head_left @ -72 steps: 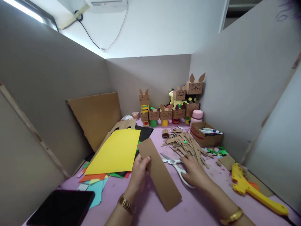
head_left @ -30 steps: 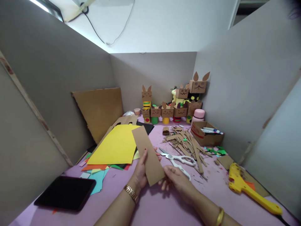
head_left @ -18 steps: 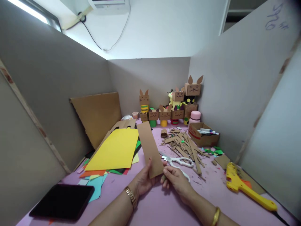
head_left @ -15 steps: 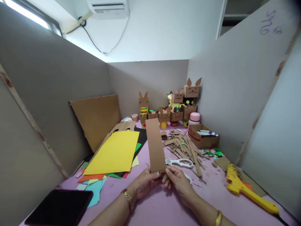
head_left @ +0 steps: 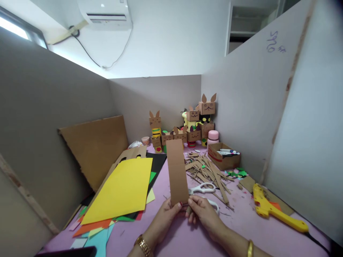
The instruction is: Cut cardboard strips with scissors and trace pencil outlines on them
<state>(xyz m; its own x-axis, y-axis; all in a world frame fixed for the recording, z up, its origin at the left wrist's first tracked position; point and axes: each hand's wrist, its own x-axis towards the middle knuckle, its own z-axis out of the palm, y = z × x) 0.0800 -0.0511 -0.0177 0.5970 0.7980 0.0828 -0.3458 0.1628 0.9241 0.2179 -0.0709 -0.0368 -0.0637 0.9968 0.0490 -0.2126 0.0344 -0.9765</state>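
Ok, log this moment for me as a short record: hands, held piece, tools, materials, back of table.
Left hand: thumb on the lower end of the cardboard strip
Right hand: fingers at the strip's lower right corner
Held piece: long, plain brown, raised upright
Scissors: white-handled, on the table beyond the right hand, blades hidden
Glue gun: yellow, lying at right
Materials: yellow sheet at left; cardboard scraps right of the strip
Back of table: cardboard animal figures
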